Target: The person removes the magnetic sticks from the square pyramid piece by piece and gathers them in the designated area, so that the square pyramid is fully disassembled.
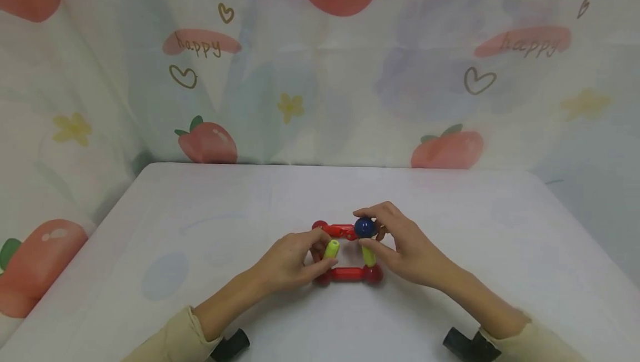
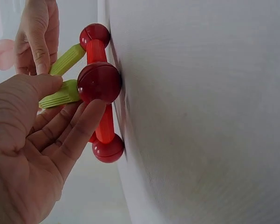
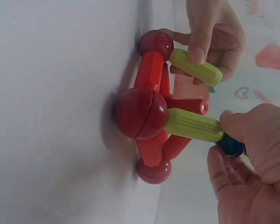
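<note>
Frame (image 3: pixel 148 72) — red rods (image 1: pixel 347 274) joined by red balls (image 1: pixel 373 275), resting on the bench (image 1: pixel 225 195). Left rod (image 1: pixel 331 249), green: rising from the frame's near left ball, upper end bare. Right rod (image 1: pixel 369 257), green: rising from the frame's near right ball. Blue ball (image 1: pixel 364 227): at the right rod's upper end, above the frame. Left hand (image 1: pixel 292 259): left of the frame, fingers clamped on the left rod. Right hand (image 1: pixel 407 245): right of the frame — fingers clamped on the blue ball.
</note>
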A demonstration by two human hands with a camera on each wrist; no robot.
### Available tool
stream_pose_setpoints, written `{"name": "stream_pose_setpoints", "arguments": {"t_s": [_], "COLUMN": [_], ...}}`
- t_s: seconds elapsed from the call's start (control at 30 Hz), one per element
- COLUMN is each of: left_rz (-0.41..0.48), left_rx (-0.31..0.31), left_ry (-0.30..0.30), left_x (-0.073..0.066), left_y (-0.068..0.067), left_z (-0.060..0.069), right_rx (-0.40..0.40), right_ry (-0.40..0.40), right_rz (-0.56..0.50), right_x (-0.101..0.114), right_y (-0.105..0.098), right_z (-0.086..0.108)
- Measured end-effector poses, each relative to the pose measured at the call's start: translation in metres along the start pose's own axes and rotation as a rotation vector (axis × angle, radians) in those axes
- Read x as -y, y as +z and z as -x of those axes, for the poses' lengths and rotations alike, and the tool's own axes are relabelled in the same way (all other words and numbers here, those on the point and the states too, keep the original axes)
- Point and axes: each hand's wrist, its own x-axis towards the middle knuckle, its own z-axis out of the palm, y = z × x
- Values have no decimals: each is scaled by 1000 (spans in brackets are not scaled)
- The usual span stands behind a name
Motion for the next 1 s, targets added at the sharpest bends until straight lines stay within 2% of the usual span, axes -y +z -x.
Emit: {"name": "stream_pose_setpoints", "arguments": {"t_s": [0.13, 0.4, 0.67, 0.83, 1.0], "left_rz": [-15, -12, -1, 8, 7], "left_rx": [3, -1, -8, -4, -4], "left_ry": [-7, 5, -8, -9, 3], "left_x": [-2, 0, 0, 0, 0], "left_y": [-1, 0, 0, 0, 1], "left_z": [1, 0, 2, 2, 2], "right_rx": [4, -42, -75, -105, -150], "right_ry": [23, 25, 65, 64, 91], "right_rz": [-28, -89, -125, -66, 41], "right_x": [-2, -7, -8, -13, -24], "right_y": [-3, -7, -4, -8, -20], "right_z": [4, 11, 10, 12, 19]}}
